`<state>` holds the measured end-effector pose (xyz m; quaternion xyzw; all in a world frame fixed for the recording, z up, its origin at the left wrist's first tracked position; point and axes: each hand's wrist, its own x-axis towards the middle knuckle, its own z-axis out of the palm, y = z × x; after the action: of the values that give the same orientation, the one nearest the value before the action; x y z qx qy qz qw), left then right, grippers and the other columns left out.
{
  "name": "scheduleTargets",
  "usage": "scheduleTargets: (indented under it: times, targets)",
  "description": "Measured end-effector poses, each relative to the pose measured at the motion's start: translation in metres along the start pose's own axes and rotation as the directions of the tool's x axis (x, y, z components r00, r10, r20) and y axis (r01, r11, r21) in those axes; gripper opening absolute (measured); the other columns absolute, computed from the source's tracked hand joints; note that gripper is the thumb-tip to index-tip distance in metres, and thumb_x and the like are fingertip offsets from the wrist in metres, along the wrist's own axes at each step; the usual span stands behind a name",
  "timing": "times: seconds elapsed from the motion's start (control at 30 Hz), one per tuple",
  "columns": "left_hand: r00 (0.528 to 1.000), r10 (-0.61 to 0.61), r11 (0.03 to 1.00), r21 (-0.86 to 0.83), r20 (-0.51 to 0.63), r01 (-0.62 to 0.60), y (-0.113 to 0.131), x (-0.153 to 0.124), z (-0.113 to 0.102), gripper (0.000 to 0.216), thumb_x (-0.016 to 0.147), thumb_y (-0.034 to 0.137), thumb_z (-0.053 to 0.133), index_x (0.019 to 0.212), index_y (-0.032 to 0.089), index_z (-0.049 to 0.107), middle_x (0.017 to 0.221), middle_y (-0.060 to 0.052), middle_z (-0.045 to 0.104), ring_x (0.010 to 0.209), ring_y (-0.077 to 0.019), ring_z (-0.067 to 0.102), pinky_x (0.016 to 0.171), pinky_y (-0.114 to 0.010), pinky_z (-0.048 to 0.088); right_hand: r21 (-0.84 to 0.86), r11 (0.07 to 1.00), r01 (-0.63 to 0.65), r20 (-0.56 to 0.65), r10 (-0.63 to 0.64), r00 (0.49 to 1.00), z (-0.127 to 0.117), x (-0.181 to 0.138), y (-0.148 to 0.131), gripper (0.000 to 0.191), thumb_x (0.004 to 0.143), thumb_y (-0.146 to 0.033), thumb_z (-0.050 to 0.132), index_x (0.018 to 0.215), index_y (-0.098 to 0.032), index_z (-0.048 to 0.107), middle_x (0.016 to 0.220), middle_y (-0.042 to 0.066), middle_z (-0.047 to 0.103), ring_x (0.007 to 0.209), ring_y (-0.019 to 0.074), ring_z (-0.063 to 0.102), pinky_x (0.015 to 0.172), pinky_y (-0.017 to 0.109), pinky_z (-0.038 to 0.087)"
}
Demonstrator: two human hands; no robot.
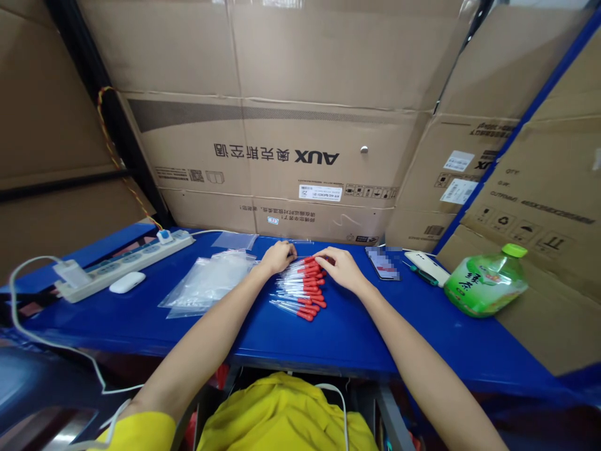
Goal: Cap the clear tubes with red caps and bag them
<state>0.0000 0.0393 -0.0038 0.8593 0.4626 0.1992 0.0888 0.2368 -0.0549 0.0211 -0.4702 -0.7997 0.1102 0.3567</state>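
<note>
Several clear tubes with red caps (303, 291) lie side by side in a row on the blue table (347, 332). My left hand (278, 255) rests at the far left end of the row, fingers curled down onto the tubes. At the far right end sits my right hand (342, 267), its fingers bent and touching the red caps. Both hands press on the pile from either side. Whether either hand pinches a single tube is hidden by the fingers.
A stack of clear plastic bags (209, 282) lies left of the tubes. Further left are a power strip (123, 263) and a white earbud case (127, 282). A phone (382, 263), a white device (427, 267) and a green bottle (486, 280) lie right. Cardboard boxes (300, 125) wall the back.
</note>
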Motion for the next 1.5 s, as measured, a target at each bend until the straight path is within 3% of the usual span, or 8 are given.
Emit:
scheduleTargets:
  times: [0.2,0.33,0.47,0.63,0.8,0.97,1.27,1.5]
  targets:
    - [0.993,-0.093,0.994,-0.066,-0.073,0.088,0.003,-0.004,-0.008,0.018,0.093,0.015,0.052,0.104,0.021,0.065,0.095,-0.009,0.077,0.091,-0.0241,0.071,0.080,-0.032,0.047,-0.195,0.957,-0.214,-0.100,0.198,0.975,-0.015,-0.001,0.032,0.028,0.097,-0.020,0.054,0.114,-0.024,0.076,0.115,0.007,0.077,0.107,0.0250,0.070,0.097,0.036,0.050]
    - [0.971,-0.168,0.922,-0.375,-0.171,0.094,0.009,-0.001,-0.009,0.013,0.089,0.015,0.061,0.100,0.020,0.067,0.084,-0.006,0.077,0.083,-0.0219,0.071,0.078,-0.031,0.047,-0.318,0.884,-0.343,-0.070,0.339,0.938,-0.016,-0.006,0.052,0.031,0.092,-0.017,0.061,0.121,-0.018,0.072,0.114,0.012,0.075,0.107,0.0251,0.070,0.096,0.035,0.049]
    - [0.948,-0.266,0.654,-0.755,-0.173,0.046,0.021,0.001,-0.012,0.014,0.081,0.025,0.075,0.090,0.015,0.073,0.078,-0.006,0.075,0.069,-0.0164,0.064,0.070,-0.027,0.047,-0.316,0.886,-0.340,0.022,0.365,0.931,-0.006,-0.008,0.057,0.040,0.090,-0.031,0.072,0.128,-0.019,0.068,0.118,0.012,0.073,0.109,0.0252,0.069,0.096,0.034,0.049]
    - [0.936,-0.332,0.339,-0.941,-0.115,0.004,0.038,-0.002,-0.021,0.038,0.073,0.046,0.085,0.091,0.014,0.077,0.084,-0.006,0.071,0.066,-0.0106,0.057,0.056,-0.020,0.038,-0.320,0.880,-0.351,0.047,0.385,0.922,0.002,-0.007,0.053,0.042,0.089,-0.043,0.074,0.124,-0.020,0.070,0.115,0.012,0.070,0.111,0.0267,0.067,0.097,0.036,0.049]
    - [0.938,-0.336,0.090,-0.995,-0.080,-0.052,0.047,-0.003,-0.024,0.045,0.074,0.056,0.084,0.088,0.015,0.070,0.089,-0.004,0.066,0.067,-0.0081,0.058,0.054,-0.018,0.041,-0.296,0.931,-0.213,0.036,0.234,0.972,0.004,-0.008,0.055,0.054,0.088,-0.030,0.074,0.140,-0.024,0.063,0.132,0.013,0.061,0.122,0.0283,0.056,0.106,0.040,0.045]
    - [0.924,-0.375,0.049,-0.997,-0.079,-0.066,0.051,-0.003,-0.024,0.041,0.080,0.051,0.082,0.087,0.015,0.064,0.091,-0.004,0.068,0.062,-0.0065,0.057,0.049,-0.016,0.038,-0.221,0.975,0.017,0.122,0.010,0.993,0.012,-0.005,0.061,0.046,0.089,-0.015,0.065,0.132,-0.029,0.068,0.149,0.008,0.054,0.132,0.0288,0.045,0.113,0.047,0.039]
    - [0.849,-0.525,-0.170,-0.985,0.056,-0.040,0.053,-0.006,-0.033,0.016,0.100,0.029,0.058,0.091,0.017,0.055,0.075,0.001,0.061,0.048,-0.0052,0.049,0.042,-0.015,0.028,-0.089,0.996,0.030,0.143,-0.017,0.990,0.008,0.001,0.066,0.017,0.083,-0.012,0.067,0.096,-0.023,0.070,0.124,0.006,0.068,0.110,0.0246,0.057,0.100,0.042,0.045]
    - [0.907,-0.384,-0.429,-0.903,0.172,-0.010,0.053,-0.009,-0.044,0.050,0.107,0.056,0.020,0.076,0.021,0.037,0.065,0.003,0.043,0.042,-0.0084,0.035,0.039,-0.019,0.023,-0.090,0.993,0.074,0.093,-0.065,0.994,0.002,0.001,0.073,0.013,0.084,-0.020,0.078,0.096,-0.024,0.078,0.122,0.008,0.067,0.113,0.0255,0.058,0.104,0.045,0.044]
